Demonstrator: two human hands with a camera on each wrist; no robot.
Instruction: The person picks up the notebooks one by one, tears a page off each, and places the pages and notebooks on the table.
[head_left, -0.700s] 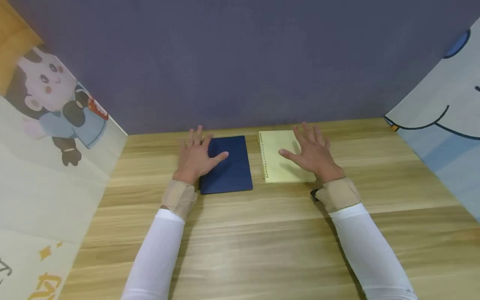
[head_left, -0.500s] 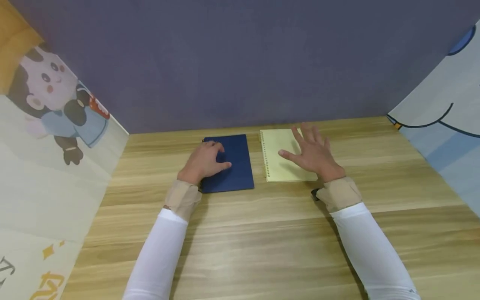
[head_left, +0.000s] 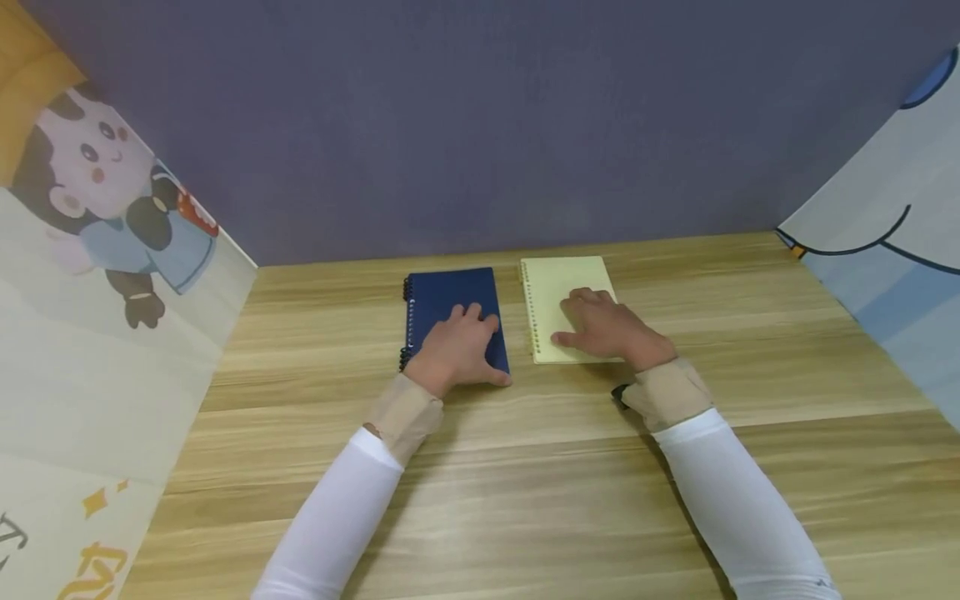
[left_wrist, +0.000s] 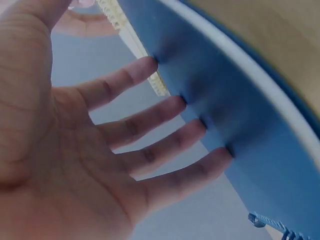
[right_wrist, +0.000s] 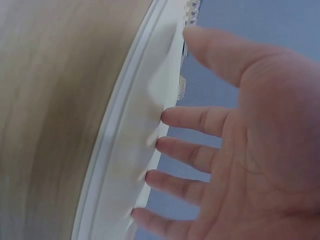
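Note:
A dark blue spiral notebook (head_left: 446,292) lies closed on the wooden table, its coil binding along the left side. Over its lower half is my left hand (head_left: 459,350), thumb at the lower right corner. In the left wrist view four spread fingertips (left_wrist: 220,159) touch the blue cover. To the right lies a pale yellow spiral notebook (head_left: 558,283), also closed with its coil at left. My right hand (head_left: 609,327) rests on it, covering the lower right part. The right wrist view shows its fingertips (right_wrist: 172,115) on the yellow cover, fingers fairly straight.
The wooden table (head_left: 480,492) reaches back to a dark grey-blue panel (head_left: 510,125). Walls with cartoon pictures stand at the left (head_left: 97,367) and right (head_left: 900,275). A narrow strip of table separates the two notebooks.
My left hand has moved right and toward me, from the blue notebook's coil side to its lower right. My right hand has lowered, its spread fingers drawing in onto the yellow cover.

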